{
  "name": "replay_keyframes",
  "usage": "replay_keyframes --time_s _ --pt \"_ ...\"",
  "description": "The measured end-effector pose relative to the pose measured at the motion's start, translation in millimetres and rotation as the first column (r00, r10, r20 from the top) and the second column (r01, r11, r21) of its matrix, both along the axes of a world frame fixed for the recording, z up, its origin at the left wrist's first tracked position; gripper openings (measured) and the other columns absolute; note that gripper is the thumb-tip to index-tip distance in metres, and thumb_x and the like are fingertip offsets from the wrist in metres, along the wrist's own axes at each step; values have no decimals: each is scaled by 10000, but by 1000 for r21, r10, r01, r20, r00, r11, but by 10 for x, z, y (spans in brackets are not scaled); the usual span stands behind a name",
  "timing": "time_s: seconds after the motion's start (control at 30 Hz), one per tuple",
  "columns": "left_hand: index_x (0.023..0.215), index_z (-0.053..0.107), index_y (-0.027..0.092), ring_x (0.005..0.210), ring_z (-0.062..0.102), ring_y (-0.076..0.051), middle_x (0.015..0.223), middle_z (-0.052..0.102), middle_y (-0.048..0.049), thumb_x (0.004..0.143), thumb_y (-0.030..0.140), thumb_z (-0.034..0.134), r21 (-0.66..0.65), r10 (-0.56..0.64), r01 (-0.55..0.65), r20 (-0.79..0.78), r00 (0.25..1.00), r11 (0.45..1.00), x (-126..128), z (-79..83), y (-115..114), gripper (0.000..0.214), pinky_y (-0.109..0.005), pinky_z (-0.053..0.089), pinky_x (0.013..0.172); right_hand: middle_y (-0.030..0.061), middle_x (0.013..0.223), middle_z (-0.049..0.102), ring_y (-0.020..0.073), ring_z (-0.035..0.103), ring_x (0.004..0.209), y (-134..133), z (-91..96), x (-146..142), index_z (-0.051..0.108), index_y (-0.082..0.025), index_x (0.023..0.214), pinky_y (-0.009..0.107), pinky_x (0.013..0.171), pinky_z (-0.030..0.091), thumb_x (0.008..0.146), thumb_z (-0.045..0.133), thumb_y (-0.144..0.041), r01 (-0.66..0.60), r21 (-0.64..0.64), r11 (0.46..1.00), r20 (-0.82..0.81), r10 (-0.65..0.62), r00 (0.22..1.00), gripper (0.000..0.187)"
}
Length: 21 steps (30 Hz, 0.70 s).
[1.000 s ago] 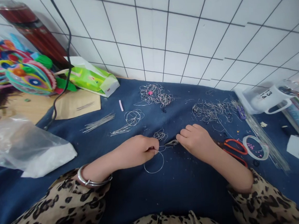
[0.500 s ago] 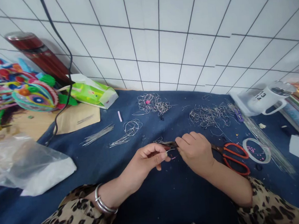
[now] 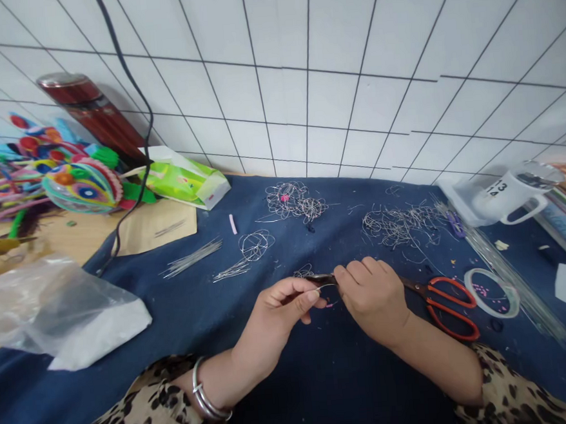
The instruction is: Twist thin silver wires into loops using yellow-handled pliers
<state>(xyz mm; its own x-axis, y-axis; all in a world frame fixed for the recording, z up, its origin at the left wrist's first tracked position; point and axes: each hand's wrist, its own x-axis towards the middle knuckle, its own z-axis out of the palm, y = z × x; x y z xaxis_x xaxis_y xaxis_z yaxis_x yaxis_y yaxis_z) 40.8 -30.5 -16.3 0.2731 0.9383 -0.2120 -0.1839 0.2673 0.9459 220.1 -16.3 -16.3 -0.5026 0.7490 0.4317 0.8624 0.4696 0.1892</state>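
In the head view, the left hand [image 3: 283,309] pinches a thin wire [image 3: 323,287] between narrow fingers. The right hand [image 3: 372,293], at its 3 o'clock, grips a dark metal tool [image 3: 318,278] whose tip touches the wire above the desk [image 3: 323,377]. Orange scissors [image 3: 447,299] lie at 3 o'clock.

Orange-handled scissors [image 3: 444,301] are lying on a navy cloth [image 3: 323,377]; leopard-print sleeves [image 3: 147,418] are showing beside a silver bangle [image 3: 206,398].
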Motion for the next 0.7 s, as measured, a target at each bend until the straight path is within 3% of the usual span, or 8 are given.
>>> replay_keyframes --time_s 0.2,0.3,0.47,0.6,0.7 --pt "831 607 120 655 541 -116 723 633 -42 818 257 573 149 -63 85 -148 987 985 -98 -36 96 142 -239 433 622 15 677 502 154 390 676 10 33 29 588 -198 863 330 620 239 855 451 -213 14 -80 997 -20 -16 1000 139" --pt "785 581 117 717 547 -123 769 596 -43 832 215 549 317 -184 232 -173 967 920 -198 -13 221 114 -258 434 680 10 697 518 149 423 704 67 87 75 584 -202 769 304 644 270 849 475 -253 21 -249 968 -118 -52 992 144" --pt "810 554 119 785 535 -134 826 559 -54 854 158 499 440 -347 440 -278 896 783 -338 52 370 81 -276 423 721 -20 676 516 104 458 665 186 145 156 575 -196 697 230 595 297 806 552 -336 -148 -616 773 -340 -92 936 179" --pt "818 545 123 783 524 -128 830 544 -52 863 142 476 457 -378 521 -371 849 721 -349 77 376 84 -271 419 723 -29 691 525 84 466 632 202 152 164 600 -200 730 211 569 297 788 568 -358 -266 -714 647 -426 -100 899 172" --pt "818 545 126 775 520 -123 825 539 -47 867 156 472 452 -369 541 -416 831 710 -334 80 368 93 -264 416 718 -28 690 529 80 467 620 188 155 157 606 -195 723 208 559 291 786 564 -363 -284 -734 616 -438 -111 892 184"
